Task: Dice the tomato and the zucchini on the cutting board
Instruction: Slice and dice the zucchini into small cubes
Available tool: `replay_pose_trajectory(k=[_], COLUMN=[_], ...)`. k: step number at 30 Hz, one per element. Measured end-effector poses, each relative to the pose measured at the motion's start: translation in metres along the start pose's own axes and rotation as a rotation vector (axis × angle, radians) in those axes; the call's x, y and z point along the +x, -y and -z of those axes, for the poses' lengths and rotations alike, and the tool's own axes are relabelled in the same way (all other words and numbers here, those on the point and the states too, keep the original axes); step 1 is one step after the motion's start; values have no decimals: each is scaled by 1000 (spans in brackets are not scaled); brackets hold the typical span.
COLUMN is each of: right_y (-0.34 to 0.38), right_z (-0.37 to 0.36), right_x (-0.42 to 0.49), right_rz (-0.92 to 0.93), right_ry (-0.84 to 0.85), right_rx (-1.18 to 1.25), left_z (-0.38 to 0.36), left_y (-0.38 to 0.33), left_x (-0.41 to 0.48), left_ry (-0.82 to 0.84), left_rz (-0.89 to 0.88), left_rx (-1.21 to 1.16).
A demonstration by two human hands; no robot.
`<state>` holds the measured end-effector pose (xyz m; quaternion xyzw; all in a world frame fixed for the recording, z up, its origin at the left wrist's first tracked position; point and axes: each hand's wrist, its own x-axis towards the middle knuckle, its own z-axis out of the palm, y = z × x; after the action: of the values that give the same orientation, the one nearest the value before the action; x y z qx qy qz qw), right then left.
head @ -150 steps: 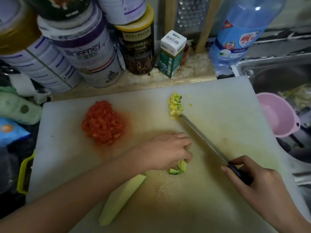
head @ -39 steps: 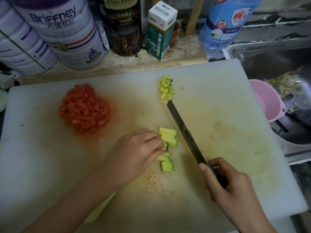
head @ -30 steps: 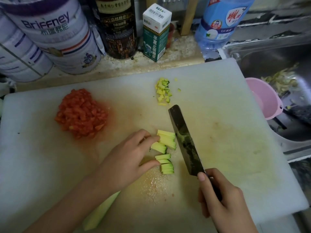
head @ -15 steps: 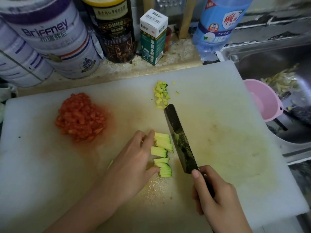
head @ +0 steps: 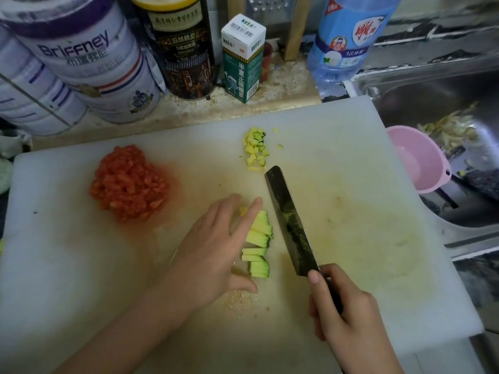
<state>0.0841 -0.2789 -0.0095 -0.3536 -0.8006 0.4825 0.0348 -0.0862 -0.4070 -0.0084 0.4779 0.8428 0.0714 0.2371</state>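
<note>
On cutting board (head: pixel 351 147), mid-frame: aligning zucchini strips (head: pixel 259 238) with flat left hand (head: pixel 213 255), gripping knife (head: pixel 290 222) in right hand (head: pixel 348 314); next, probably crosswise cuts.

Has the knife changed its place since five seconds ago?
Yes. The knife tip stays beside the diced zucchini pile, but the handle end swung left, toward the cutting board middle.

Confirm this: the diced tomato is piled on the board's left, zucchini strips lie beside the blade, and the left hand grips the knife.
Not quite. The right hand grips the knife; the left hand rests straight-fingered against the zucchini strips. The head view shows this. The diced tomato is indeed piled on the left of the cutting board, and the strips lie beside the blade.
</note>
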Motion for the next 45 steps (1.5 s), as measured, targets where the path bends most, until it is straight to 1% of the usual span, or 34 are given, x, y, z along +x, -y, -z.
replay_pose_trajectory(k=[2, 4, 10, 15, 20, 22, 25, 27, 30, 35, 37, 40, 42, 45], right_y=[2, 4, 1, -1, -2, -3, -6, -8, -11, -15, -16, -19, -21, -26], right_z=[3, 5, 5, 4, 6, 8, 12, 15, 21, 33, 40, 51, 56, 60], right_x=[-6, -13, -19, -16, -7, -3, 3, 10, 24, 46, 52, 59, 61, 59], right_rz=[-25, -44, -62, -45, 20, 55, 95, 120, 151, 243, 264, 276, 279, 299], right_ry=[11, 21, 33, 32, 35, 57, 92, 112, 155, 261, 301, 350, 374, 398], right_rx=[10, 11, 0, 0, -10, -29, -61, -71, -70, -79, -86, -103, -113, -161], left_z=[-4, -9, -19, -26, -36, -43, -54, -60, -68, -84, -88, -94, -97, -100], left_y=[-3, -5, -2, -19, -33, -35, -34, -33, -35, -54, -57, -57, -59, -65], left_x=[6, 12, 18, 9, 9, 8, 6, 5, 7, 11, 12, 11, 7, 6], left_ry=[50, 76, -25, -136, -233, -276, -354, -376, -406, -535, -540, -551, -603, -689], left_rz=[-71, -88, -83, 9, 114, 145, 115, 112, 153, 268, 308, 321, 328, 388], left_rx=[103, 128, -11, -94, -167, -148, -70, -34, 0, -37, -64, -86, -94, -83])
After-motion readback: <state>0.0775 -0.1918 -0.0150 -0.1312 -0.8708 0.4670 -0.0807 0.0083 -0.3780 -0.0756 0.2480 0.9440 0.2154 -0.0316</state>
